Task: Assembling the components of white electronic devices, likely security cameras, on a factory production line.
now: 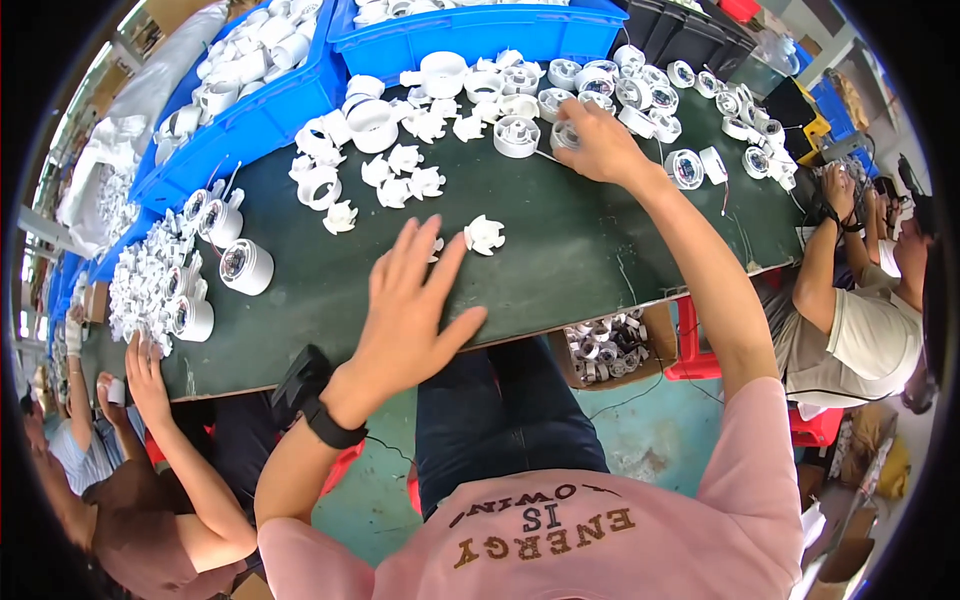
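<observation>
My left hand (410, 310) hovers over the near part of the dark green tabletop, fingers spread and nothing in it. Just past its fingertips lies a small white finned plastic part (485, 235); another white piece is mostly hidden behind the fingers. My right hand (605, 145) reaches to the far side of the table. Its thumb and fingers close around a white round plastic housing (564, 136) at the edge of a cluster of similar ones. Next to it stands another white round housing (516, 137), with a thin wire near its base.
Blue bins (480, 38) of white parts line the far edge. Loose white rings (372, 126) and finned parts lie in the middle. At left, a heap of small white parts (150, 270) sits near a co-worker's hand (148, 380). A cardboard box (655, 335) of parts stands below the table edge.
</observation>
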Action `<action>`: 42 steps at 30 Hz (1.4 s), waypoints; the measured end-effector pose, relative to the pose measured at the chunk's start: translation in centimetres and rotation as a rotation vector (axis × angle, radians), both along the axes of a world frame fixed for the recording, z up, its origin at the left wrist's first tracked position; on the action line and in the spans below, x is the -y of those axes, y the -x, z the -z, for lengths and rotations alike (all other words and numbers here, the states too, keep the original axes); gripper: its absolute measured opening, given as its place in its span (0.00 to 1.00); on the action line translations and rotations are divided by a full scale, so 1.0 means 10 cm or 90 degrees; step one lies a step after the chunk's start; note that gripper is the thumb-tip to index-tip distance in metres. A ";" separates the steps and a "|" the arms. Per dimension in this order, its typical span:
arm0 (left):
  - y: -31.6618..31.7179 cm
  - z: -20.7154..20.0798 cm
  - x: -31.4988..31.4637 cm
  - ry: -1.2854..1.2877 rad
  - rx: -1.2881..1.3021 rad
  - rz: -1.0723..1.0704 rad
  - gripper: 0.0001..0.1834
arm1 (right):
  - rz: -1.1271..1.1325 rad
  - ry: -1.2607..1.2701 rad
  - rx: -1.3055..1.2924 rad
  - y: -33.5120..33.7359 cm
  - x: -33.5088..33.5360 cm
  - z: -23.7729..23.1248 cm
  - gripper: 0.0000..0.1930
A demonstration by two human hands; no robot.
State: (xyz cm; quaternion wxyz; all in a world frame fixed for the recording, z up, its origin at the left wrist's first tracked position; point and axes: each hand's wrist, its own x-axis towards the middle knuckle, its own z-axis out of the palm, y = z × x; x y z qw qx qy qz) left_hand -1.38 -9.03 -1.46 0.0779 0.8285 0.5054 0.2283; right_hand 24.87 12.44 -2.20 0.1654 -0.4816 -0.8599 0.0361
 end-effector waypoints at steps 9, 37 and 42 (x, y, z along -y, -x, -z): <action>-0.36 0.00 -0.40 -0.087 0.066 0.081 0.34 | 0.023 -0.106 0.002 -0.35 0.66 -0.27 0.20; -0.19 0.02 0.28 0.129 0.167 -0.002 0.34 | -0.136 0.110 -0.339 0.36 0.99 0.18 0.21; -0.17 0.01 0.27 0.150 0.197 -0.003 0.35 | -0.132 0.071 -0.249 0.40 1.04 0.09 0.20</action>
